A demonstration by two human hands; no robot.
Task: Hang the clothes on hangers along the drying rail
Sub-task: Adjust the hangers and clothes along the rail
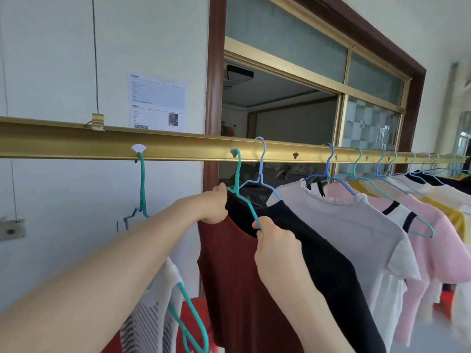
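Observation:
A gold drying rail (178, 149) crosses the view with notched holes. A teal hanger (238, 179) hooks into one hole and carries a dark red top (229, 271). My left hand (214, 207) grips the top's left shoulder at the hanger. My right hand (272, 240) pinches the hanger's right arm and the neckline. To the right hang a black shirt (326, 250), a white shirt (356, 225) and a pink shirt (428, 230) on blue and teal hangers. A striped white garment (155, 309) on another teal hanger (142, 189) hangs to the left, behind my left forearm.
Several more garments crowd the rail's far right end (433, 179). A loose teal hanger (191, 322) shows low in the view near something red (196, 309). A wall with a paper notice (156, 103) lies behind, beside a brown-framed sliding window (216, 98).

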